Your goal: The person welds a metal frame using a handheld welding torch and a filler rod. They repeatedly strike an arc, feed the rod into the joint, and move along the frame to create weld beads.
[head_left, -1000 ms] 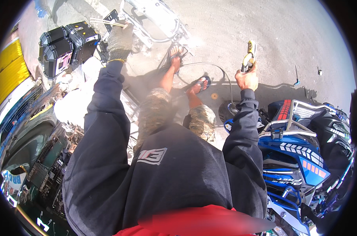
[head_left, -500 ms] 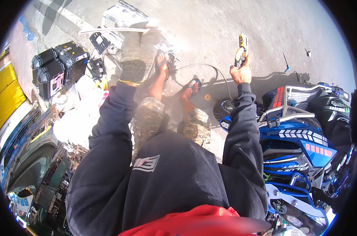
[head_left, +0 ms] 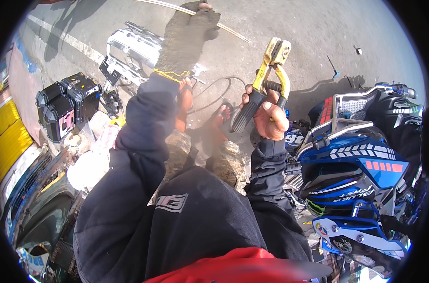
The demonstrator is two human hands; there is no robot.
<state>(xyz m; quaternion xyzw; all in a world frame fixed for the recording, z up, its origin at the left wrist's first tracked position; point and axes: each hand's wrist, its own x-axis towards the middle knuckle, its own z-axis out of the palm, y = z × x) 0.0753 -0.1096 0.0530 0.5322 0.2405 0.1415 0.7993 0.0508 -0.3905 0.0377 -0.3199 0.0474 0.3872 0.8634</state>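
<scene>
My left hand [head_left: 188, 30], in a dark knitted glove with yellow cuff thread, is closed around a long pale welding rod [head_left: 234, 34] at the far middle. The rod sticks out on both sides of the glove. Right of centre, my bare right hand [head_left: 273, 118] grips a welding electrode holder [head_left: 284, 78] by its ribbed black handle. Its yellow jaws point away from me, and no rod sits between them. The rod's right end is a little left of the jaws, apart from them.
A silvery metal rack [head_left: 134, 47] lies on the pavement beyond black hard cases [head_left: 82, 89] at left. A cable [head_left: 228, 85] loops near my sandalled feet. A blue motorcycle [head_left: 361, 155] fills the right side. White bags [head_left: 91, 165] and vehicle panels sit at left.
My left hand has moved away from me and to the right with the rod. My right hand has drawn closer and turned the holder, so its jaws show in full.
</scene>
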